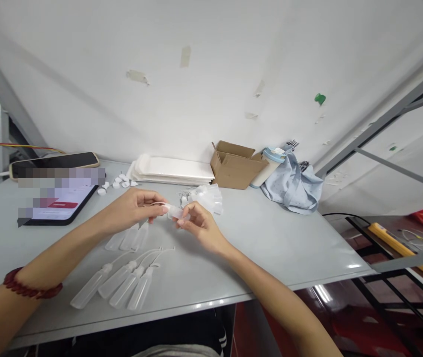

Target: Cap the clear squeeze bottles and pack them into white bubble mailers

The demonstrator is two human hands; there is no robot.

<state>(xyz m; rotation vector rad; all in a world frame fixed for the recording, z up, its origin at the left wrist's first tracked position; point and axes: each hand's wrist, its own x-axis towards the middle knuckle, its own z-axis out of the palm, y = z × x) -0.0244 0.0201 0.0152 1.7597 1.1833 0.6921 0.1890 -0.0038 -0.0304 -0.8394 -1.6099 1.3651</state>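
Between my two hands, a little above the table, is a translucent squeeze bottle (pixel 176 212) with a thin tube at its top. My right hand (pixel 201 227) is closed around the bottle's body. My left hand (pixel 145 207) pinches at the cap end, where the thin tube runs back over the fingers. Several translucent bottles with long thin tubes (pixel 124 285) lie on the table below my left hand. More bottles without visible tubes (pixel 131 238) lie just under that hand. Beyond my right hand sits a pile of bottles (pixel 209 198).
Small white caps (pixel 116 182) lie left of a stack of white sheets (pixel 176 169). An open cardboard box (pixel 233 168), a cup with a blue lid (pixel 267 166) and a light blue cloth (pixel 293 183) stand along the wall. Two phones (pixel 60 203) are on the left.
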